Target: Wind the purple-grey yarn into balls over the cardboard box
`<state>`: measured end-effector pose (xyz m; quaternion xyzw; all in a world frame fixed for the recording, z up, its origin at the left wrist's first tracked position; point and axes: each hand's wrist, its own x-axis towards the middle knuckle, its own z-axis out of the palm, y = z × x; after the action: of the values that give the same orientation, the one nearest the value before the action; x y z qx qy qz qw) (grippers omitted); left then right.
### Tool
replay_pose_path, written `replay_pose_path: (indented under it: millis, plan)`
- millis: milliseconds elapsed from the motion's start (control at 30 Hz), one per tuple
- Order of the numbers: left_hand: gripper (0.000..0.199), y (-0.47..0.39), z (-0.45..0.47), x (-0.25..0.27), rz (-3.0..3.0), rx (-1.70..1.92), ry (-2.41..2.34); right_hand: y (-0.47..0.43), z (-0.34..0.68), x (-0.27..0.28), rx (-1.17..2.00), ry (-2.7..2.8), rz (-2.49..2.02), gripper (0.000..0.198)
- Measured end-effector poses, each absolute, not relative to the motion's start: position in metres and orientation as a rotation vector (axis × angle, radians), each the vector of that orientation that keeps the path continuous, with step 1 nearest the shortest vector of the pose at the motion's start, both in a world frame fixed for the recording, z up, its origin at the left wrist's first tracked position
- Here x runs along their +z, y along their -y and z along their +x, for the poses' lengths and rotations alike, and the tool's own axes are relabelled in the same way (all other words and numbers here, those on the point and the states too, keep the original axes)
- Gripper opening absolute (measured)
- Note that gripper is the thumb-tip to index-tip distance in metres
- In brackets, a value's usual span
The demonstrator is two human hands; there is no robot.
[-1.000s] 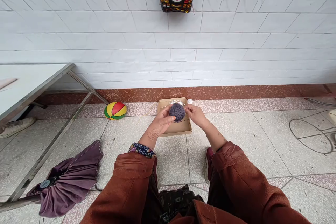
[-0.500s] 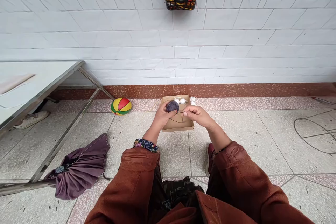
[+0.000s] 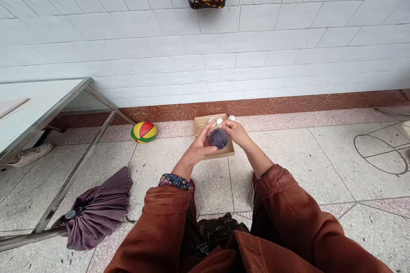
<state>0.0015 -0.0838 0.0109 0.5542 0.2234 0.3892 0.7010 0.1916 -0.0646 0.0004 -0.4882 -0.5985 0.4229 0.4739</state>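
Observation:
A ball of dark purple-grey yarn [image 3: 218, 139] rests in my left hand [image 3: 199, 147], whose thumb and fingers curve around its left side. My right hand [image 3: 236, 133] is at the upper right of the ball, thumb and forefinger pinched together at its edge. The yarn strand between those fingertips is too fine to make out clearly. Below both hands an open cardboard box [image 3: 232, 150] sits on the floor, partly covered by them. Inside its far part lie small white balls [image 3: 219, 121], and another white ball [image 3: 232, 117] is just outside the box.
A red, yellow and green ball [image 3: 144, 132] lies by the wall. To the left are a metal-framed table [image 3: 72, 89], a folded purple umbrella [image 3: 99, 209] and a shoe [image 3: 32, 155]. A black basket [image 3: 205, 2] hangs on the wall. At right stands a wire ring [image 3: 381, 153].
The yarn ball has shifted slightly right and down and now shows more of its side. My right fingers have come from beside it to its upper edge. The view has tilted a little.

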Motion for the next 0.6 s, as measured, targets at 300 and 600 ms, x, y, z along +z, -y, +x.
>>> replay_pose_path:
  millis: [300, 600]
  plan:
    - [0.051, 0.071, 0.001, 0.004, 0.912, 1.107, -0.635, 0.075, 0.182, -0.011, 0.868, 1.773, -1.347, 0.019]
    - [0.054, 0.07, 0.006, -0.006, 1.29, 1.04, -1.022, 0.093, 0.189, 0.02, 1.245, 1.685, -1.014, 0.028]
